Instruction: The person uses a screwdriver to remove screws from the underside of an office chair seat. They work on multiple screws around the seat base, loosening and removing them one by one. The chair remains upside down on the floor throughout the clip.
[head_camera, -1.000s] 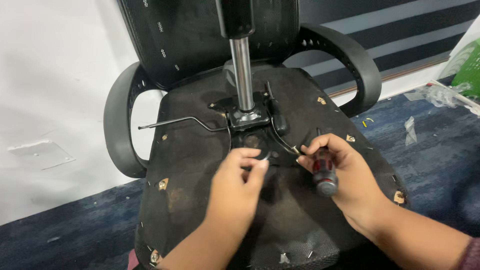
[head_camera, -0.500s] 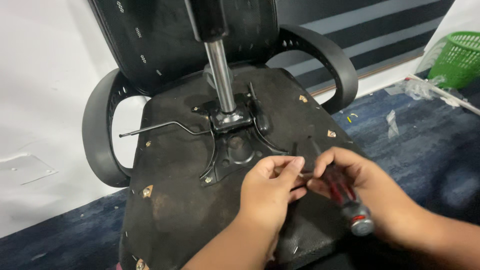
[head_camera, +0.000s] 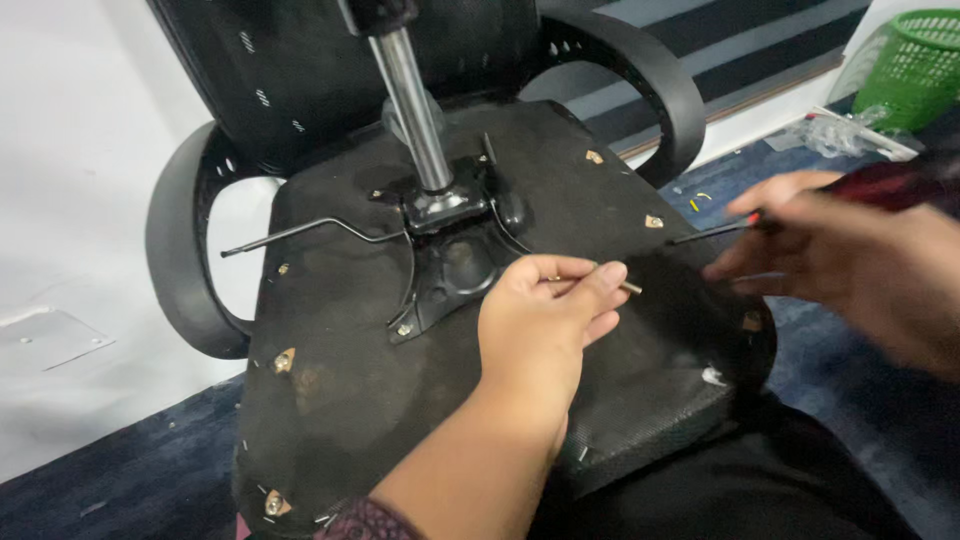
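1. A green mesh waste basket (head_camera: 912, 65) stands at the upper right corner of the frame; what is inside it cannot be made out.
2. The left hand (head_camera: 545, 330), at centre frame, pinches a small bolt (head_camera: 612, 281) between thumb and fingers. The bolt's long axis runs nearly level, its free end pointing toward the right of the frame.
3. The right hand (head_camera: 850, 265), blurred at the right edge, is closed around a screwdriver (head_camera: 712, 232). The thin shaft runs almost level, tip toward the left of the frame, red handle toward the hand.
4. Both tools hover over the underside of an upturned office chair seat (head_camera: 340, 400), right of the black mounting plate (head_camera: 450, 275) and chrome gas cylinder (head_camera: 410, 110).
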